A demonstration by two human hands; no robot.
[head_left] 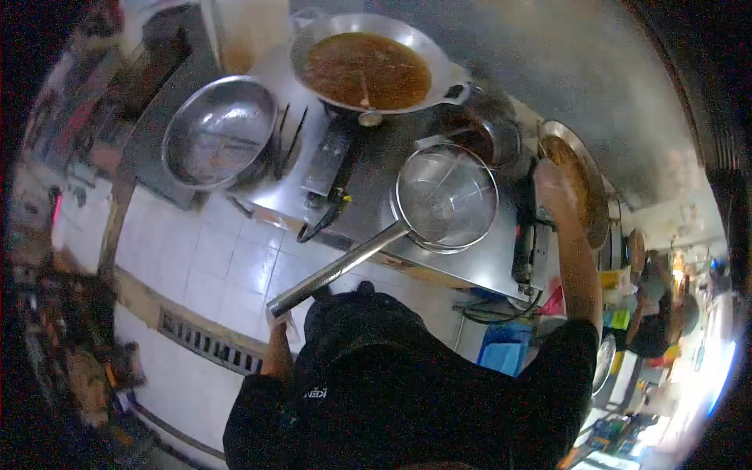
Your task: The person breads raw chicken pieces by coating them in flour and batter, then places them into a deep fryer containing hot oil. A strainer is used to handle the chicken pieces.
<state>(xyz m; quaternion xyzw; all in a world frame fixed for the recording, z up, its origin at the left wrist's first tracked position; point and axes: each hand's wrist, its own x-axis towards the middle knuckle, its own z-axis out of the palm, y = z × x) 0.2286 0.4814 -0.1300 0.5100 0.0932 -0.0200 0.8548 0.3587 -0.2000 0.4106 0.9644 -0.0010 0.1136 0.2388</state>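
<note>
My left hand [279,333] hangs low on the left, right at the end of the handle of a metal strainer [348,262]; its fingers are largely hidden there. The strainer's round mesh basket is over the steel counter, and its handle juts past the front edge. My right arm reaches out to the far right. At its end, my right hand [553,188] is smeared by motion and overlaps the near side of a wide metal pan [597,205] with brown contents. I cannot tell what, if anything, its fingers hold.
On the steel counter [489,265], a large wok [427,47] holds brown liquid. A metal bowl [227,110] stands to its left, and a dark pot [507,133] behind the strainer. A blue container [503,352] sits below, near a floor drain [207,341]. Another person [658,305] is far right.
</note>
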